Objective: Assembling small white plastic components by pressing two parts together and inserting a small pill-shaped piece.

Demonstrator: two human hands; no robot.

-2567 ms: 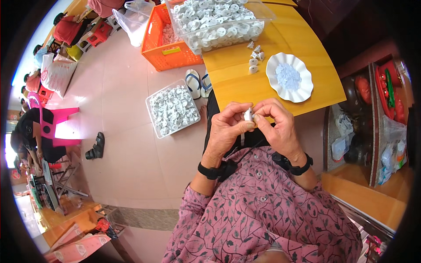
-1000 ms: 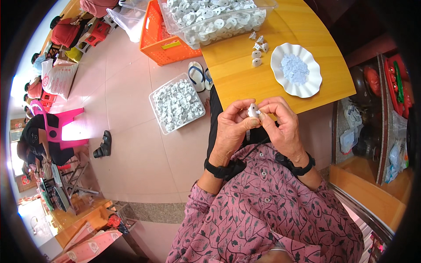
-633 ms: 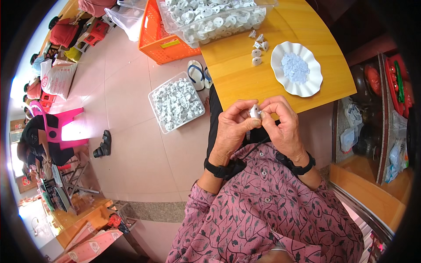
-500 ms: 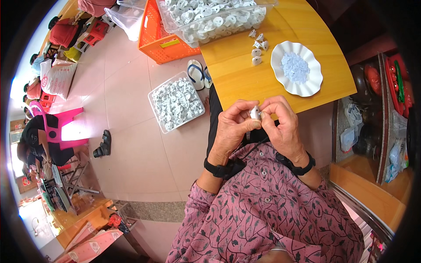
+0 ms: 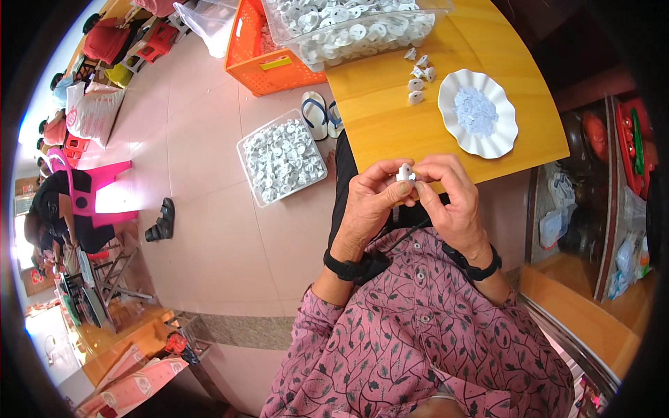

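Note:
Between my two hands, just off the table's near edge, is a small white plastic part (image 5: 405, 173) with a round disc shape. The fingers of my left hand (image 5: 373, 194) are closed on it from one side. My right hand (image 5: 449, 198) pinches it from the other side with thumb and fingers. Several similar white parts (image 5: 416, 85) lie on the yellow table (image 5: 380, 132). Beyond my right hand stands a white scalloped plate (image 5: 504, 143) with a heap of small pale-blue flat pieces (image 5: 475, 110).
A clear bin (image 5: 317, 59) full of white parts stands at the table's far left. Below it are an orange crate (image 5: 254, 80) and, on the floor, another filled clear tub (image 5: 263, 202), with slippers (image 5: 315, 115) alongside. Shelves (image 5: 605, 230) stand at right. People sit at far left.
The white part has turned a little in my fingers and now stands more upright. My hands stay together in nearly the same place. The view has shifted slightly.

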